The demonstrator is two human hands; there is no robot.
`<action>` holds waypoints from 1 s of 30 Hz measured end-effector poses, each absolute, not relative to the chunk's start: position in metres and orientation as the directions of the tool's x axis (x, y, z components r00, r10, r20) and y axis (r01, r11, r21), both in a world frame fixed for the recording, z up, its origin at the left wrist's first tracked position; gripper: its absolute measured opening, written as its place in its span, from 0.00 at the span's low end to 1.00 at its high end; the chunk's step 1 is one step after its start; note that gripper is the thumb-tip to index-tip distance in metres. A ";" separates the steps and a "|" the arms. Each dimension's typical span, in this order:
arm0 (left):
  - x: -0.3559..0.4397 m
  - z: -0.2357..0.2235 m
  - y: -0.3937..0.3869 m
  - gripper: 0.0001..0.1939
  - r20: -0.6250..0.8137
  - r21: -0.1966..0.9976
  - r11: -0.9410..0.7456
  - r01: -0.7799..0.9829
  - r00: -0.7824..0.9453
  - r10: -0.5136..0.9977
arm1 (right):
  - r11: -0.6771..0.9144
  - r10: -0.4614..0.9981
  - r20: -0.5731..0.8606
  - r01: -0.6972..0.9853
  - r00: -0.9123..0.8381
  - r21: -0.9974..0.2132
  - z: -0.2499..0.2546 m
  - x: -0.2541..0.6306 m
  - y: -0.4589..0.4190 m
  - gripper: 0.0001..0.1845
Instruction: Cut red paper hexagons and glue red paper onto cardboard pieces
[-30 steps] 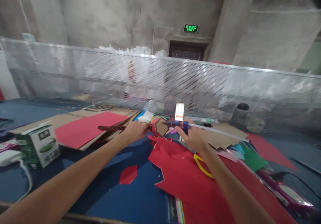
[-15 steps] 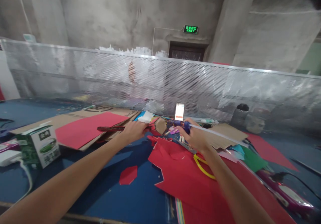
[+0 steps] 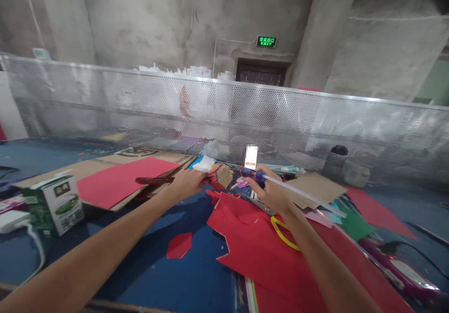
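My left hand (image 3: pixel 187 183) is closed around a hammer-shaped craft piece (image 3: pixel 223 176). It has a dark reddish-brown handle sticking out to the left and a hexagonal brown cardboard face with red edges. In my right hand (image 3: pixel 271 192) is a blue hot glue gun (image 3: pixel 255 174), its nozzle pointing left at the cardboard face; whether the tip touches cannot be made out. From the gun's back a long clear glue stick (image 3: pixel 308 192) runs to the right. Below lies cut red paper (image 3: pixel 252 229), and yellow-handled scissors (image 3: pixel 280 233) are partly hidden by my right forearm.
A small red hexagon (image 3: pixel 179 245) lies on the blue table. Left are a green-white carton (image 3: pixel 58 205), red sheet (image 3: pixel 122 182) and cardboard (image 3: pixel 168 156). A lit phone (image 3: pixel 250 157) stands behind my hands. Right are a purple power strip (image 3: pixel 403 271) and dark bottle (image 3: pixel 336 161).
The glue gun has tilted slightly, with the far end of its glue stick dropping lower. My left hand and the hammer-shaped piece stay nearly in place.
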State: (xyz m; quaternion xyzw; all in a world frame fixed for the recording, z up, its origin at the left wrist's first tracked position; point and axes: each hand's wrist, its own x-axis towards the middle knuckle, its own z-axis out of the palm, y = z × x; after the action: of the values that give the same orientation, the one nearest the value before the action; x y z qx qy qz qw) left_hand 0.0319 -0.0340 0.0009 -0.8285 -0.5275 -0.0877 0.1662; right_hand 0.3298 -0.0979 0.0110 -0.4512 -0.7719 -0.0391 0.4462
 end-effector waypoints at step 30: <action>0.024 0.007 -0.035 0.20 0.328 -0.155 -0.346 0.925 0.379 0.865 | 0.560 0.655 0.725 0.781 -0.213 -0.276 0.008 0.345 -0.085 0.17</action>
State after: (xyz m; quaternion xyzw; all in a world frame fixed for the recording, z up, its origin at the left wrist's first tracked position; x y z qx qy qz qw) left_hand 0.0244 -0.0346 0.0068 -0.8151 -0.5491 -0.0943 0.1589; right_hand 0.3455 -0.0847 0.0079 -0.4632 -0.7751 -0.0748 0.4231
